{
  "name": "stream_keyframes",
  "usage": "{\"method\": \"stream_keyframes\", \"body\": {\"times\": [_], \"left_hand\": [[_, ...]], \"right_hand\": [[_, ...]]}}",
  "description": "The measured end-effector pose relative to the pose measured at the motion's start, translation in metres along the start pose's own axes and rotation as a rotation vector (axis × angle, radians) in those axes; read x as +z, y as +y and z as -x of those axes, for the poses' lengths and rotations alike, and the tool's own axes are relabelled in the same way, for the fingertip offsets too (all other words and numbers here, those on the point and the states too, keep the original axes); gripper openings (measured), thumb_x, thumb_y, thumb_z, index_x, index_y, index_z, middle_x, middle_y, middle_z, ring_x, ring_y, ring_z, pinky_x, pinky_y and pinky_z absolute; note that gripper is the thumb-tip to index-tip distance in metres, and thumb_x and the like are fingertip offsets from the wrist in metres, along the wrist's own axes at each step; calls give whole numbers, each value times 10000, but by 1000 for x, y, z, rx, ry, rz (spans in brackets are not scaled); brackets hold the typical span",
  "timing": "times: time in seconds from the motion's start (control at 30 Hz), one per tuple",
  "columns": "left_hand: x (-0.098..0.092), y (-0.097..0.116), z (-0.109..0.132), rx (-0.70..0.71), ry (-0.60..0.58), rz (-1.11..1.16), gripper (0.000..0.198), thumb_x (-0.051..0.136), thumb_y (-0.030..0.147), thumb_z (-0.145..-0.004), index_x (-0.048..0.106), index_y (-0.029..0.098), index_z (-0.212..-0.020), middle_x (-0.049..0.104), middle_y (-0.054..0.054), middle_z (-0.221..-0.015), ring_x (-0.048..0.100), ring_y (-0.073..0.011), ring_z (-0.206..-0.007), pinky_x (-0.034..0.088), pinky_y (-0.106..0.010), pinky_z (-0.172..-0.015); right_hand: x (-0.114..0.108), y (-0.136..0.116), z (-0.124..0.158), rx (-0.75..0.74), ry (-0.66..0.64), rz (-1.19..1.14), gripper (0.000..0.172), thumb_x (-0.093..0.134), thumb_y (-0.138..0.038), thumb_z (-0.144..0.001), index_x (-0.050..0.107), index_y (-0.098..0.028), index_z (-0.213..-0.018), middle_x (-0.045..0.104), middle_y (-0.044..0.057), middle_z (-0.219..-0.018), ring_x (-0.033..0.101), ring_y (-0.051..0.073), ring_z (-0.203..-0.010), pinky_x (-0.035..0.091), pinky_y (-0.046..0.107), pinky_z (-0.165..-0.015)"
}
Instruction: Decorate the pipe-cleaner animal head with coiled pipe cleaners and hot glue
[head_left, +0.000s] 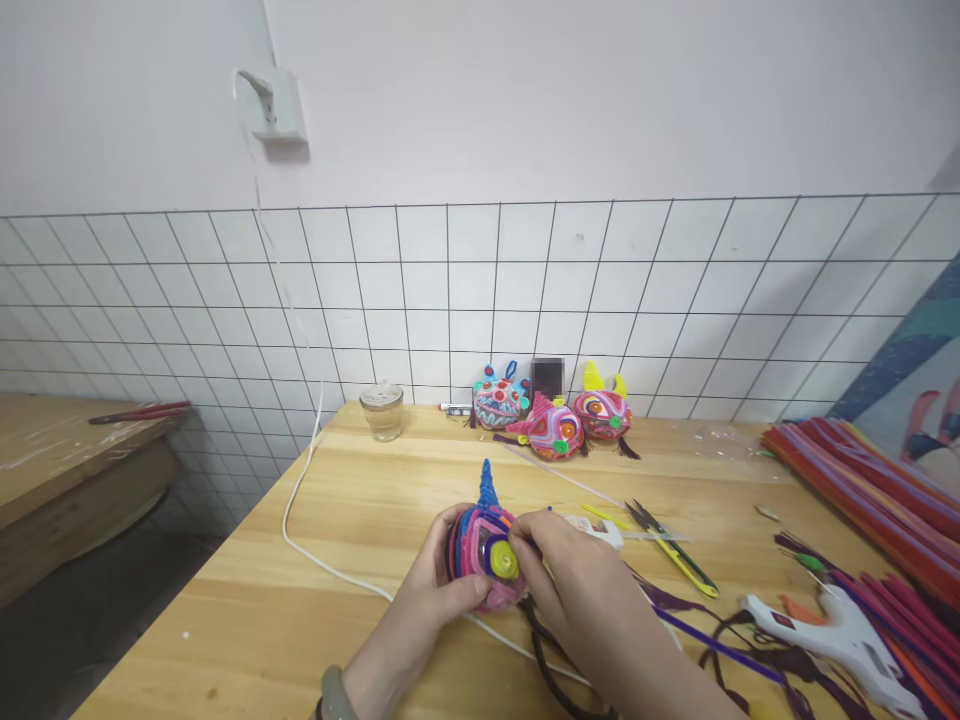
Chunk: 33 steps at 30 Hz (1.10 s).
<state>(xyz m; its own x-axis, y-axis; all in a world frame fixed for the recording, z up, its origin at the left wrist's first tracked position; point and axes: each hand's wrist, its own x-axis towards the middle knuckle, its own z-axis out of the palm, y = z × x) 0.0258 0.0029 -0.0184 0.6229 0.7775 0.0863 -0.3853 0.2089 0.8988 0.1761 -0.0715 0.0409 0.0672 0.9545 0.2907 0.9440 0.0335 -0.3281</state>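
Observation:
In the head view a round figure (469, 545) wrapped in pink, blue and black pipe cleaners sits above the table's front part. It has a blue coiled horn (487, 483) on top and a yellow spiral eye (504, 560) ringed in dark purple. My left hand (442, 590) wraps round its left side, thumb across its lower front. On the other side, the closed fingers of my right hand (559, 565) press against the figure beside the yellow eye. Whatever lies between those fingertips is hidden.
Three finished-looking figures, one a pink figure (553, 428), stand near the wall with a glass cup (382, 412). At right lie yellow-handled scissors (673, 550), a white glue gun (832, 640) and bundled pipe cleaners (870, 500). A white cable (330, 565) crosses the wooden table (247, 620).

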Motion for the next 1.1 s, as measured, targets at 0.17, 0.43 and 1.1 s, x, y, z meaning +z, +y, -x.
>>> {"method": "stream_keyframes", "body": {"times": [0.17,0.43,1.1], "left_hand": [[2,1,0,-7,2,-10,581,783,285,-641,537,238,-1165,636,-81,-1151,557,-266,-1069,423,-369,-898],[3,2,2,-18,13,-13,608,779,289,-645,500,242,-1182,628,-73,-1153,552,-259,-1071,417,-367,-903],[3,2,2,-32,-37,-4,499,726,314,-692,558,273,-1161,620,-49,-1130,539,-241,-1031,390,-363,-914]], "right_hand": [[-2,-3,0,-17,10,-10,145,473,-126,-902,605,-185,-897,699,49,-823,678,214,-750,491,305,-654],[0,-4,0,-25,21,7,151,485,-111,-892,620,-179,-896,705,54,-820,682,222,-750,501,318,-657],[2,10,-4,-142,-44,23,197,406,-140,-944,592,-201,-968,632,49,-893,648,227,-808,469,358,-698]]}}
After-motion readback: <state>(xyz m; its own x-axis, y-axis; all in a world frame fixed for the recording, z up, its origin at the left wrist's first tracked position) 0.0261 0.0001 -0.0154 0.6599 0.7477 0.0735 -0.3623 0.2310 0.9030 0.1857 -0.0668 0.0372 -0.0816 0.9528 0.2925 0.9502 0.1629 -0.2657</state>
